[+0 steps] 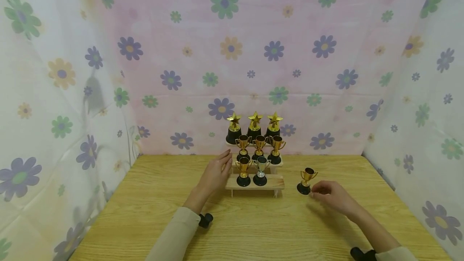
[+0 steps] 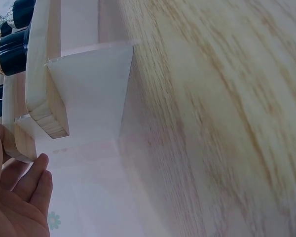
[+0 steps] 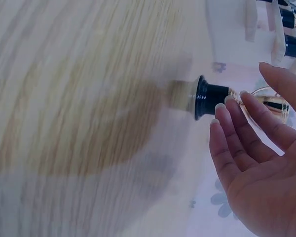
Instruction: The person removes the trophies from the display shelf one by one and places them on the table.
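Observation:
A small gold trophy cup (image 1: 307,176) with a black base is on the table to the right of a tiered wooden stand (image 1: 277,182). My right hand (image 1: 335,197) is beside that cup, fingers loosely bent and thumb apart; in the right wrist view the fingertips (image 3: 218,108) overlap the gold cup (image 3: 274,102). My left hand (image 1: 214,172) is at the stand's left side, and its fingers (image 2: 39,170) touch the end of a plank (image 2: 24,140). On the lowest tier stand a gold cup (image 1: 243,168) and a silver cup (image 1: 261,168), with the tier's right end bare.
Three gold cups (image 1: 259,144) fill the middle tier. Above them, three gold star trophies (image 1: 255,122) with black bases line the top tier. Flowered cloth (image 1: 224,51) hangs behind and on both sides of the wood-grain table (image 1: 253,228).

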Available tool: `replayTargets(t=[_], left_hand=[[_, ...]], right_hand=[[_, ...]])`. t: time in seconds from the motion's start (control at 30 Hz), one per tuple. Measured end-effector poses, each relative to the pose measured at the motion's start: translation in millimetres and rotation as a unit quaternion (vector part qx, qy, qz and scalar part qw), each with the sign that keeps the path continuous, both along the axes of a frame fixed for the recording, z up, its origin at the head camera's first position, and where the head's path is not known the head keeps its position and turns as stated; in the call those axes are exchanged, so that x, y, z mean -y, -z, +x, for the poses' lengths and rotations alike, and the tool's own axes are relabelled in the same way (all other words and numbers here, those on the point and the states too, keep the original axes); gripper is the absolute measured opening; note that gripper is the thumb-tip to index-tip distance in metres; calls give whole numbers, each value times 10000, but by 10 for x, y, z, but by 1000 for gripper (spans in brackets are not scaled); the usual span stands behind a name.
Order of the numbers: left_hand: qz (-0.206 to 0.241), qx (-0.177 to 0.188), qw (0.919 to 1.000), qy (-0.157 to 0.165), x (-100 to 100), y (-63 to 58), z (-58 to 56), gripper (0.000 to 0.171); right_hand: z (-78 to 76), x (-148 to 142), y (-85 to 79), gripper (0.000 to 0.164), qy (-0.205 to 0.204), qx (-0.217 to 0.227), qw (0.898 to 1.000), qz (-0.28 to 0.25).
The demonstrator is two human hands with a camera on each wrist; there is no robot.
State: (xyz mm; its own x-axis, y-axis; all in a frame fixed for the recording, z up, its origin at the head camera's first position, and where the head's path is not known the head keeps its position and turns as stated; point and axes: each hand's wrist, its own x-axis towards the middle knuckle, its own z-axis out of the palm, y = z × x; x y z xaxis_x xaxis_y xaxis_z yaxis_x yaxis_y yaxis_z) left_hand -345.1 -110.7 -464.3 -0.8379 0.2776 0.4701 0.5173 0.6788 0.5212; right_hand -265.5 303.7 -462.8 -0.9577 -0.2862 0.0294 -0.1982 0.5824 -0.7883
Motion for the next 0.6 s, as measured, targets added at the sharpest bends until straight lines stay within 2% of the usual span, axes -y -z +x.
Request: replayTargets(t=[0.3, 0.6], left_hand=[[-93, 21, 10000, 27, 1, 5, -2, 41], [-62, -25, 10000, -14, 2, -4, -14, 40]], right_hand=[[55, 151, -59, 30, -198, -528, 9983, 129], [84, 355, -121, 37, -225, -791, 9965, 149]])
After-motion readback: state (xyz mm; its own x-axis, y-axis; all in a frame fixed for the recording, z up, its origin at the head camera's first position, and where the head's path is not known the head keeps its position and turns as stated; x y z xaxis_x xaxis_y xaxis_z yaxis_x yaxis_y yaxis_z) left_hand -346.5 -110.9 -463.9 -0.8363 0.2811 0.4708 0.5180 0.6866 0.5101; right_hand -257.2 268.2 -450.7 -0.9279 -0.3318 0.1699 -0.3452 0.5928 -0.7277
